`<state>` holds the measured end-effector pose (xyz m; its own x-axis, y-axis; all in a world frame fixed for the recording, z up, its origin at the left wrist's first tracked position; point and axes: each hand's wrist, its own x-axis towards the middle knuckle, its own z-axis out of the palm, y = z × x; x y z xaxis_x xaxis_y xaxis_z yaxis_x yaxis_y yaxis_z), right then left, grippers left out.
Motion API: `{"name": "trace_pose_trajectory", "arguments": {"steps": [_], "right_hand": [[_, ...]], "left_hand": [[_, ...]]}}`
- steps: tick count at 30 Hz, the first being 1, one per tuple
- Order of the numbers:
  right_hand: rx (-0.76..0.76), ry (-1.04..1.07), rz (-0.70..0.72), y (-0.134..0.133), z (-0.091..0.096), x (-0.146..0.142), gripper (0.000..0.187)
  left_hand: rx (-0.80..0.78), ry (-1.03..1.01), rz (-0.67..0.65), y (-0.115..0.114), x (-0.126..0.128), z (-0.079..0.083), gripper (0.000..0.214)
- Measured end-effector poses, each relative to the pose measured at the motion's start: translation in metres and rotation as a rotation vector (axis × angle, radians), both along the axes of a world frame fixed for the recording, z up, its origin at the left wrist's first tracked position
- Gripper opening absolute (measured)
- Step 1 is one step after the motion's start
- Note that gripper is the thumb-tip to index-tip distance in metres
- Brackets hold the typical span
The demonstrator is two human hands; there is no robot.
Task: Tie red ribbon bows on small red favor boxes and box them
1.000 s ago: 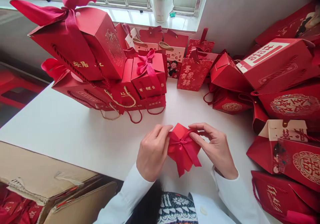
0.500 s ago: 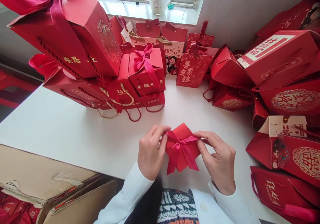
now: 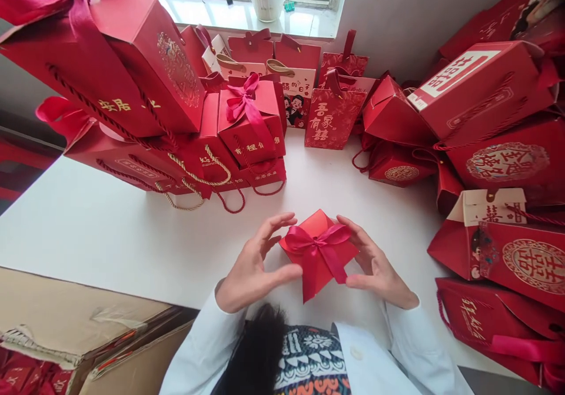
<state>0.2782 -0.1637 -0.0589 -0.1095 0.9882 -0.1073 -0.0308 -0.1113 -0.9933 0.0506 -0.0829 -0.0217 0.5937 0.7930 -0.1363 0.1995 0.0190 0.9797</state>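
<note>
A small red gift box (image 3: 315,221) sits on the table in front of me, corner towards me. Tied across its top is a magenta ribbon bow (image 3: 316,243), its loops spread to both sides and its tails hanging forward. My left hand (image 3: 258,265) is open at the box's left side, fingers curved apart, with the thumb stretched towards the left ribbon tail. On the opposite side my right hand (image 3: 375,262) is open and cupped along the box's right edge, its thumb by the right tail. Some right fingertips are partly hidden behind the bow.
Red gift boxes (image 3: 253,127) with rope handles are stacked at the left on the white table (image 3: 101,224). Small red gift bags (image 3: 333,118) stand at the back; more red boxes (image 3: 507,165) line the right. A cardboard carton (image 3: 79,312) is at lower left.
Both hands have let go of the bow's loops and opened around the box. The bow's loops now look fuller and rounder. The view has shifted slightly.
</note>
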Motion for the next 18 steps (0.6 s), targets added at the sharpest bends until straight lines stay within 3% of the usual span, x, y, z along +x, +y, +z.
{"name": "trace_pose_trajectory", "arguments": {"steps": [3, 6, 9, 11, 18], "right_hand": [[-0.03, -0.069, -0.021, 0.0, -0.003, -0.005, 0.067], [0.003, -0.143, -0.072, 0.001, -0.004, -0.015, 0.054], [0.045, -0.206, -0.094, -0.002, -0.005, -0.02, 0.06], [0.04, -0.204, -0.036, -0.005, -0.007, -0.016, 0.069], [0.038, -0.084, 0.116, 0.004, -0.009, -0.001, 0.084]], "left_hand": [[0.084, 0.024, 0.001, -0.01, -0.003, -0.006, 0.099], [0.219, 0.119, 0.067, -0.022, 0.004, -0.008, 0.113], [0.364, 0.253, 0.081, -0.028, 0.011, -0.006, 0.119], [0.431, 0.324, 0.066, -0.029, 0.012, -0.006, 0.123], [0.412, 0.324, 0.093, -0.028, 0.009, -0.013, 0.135]]}}
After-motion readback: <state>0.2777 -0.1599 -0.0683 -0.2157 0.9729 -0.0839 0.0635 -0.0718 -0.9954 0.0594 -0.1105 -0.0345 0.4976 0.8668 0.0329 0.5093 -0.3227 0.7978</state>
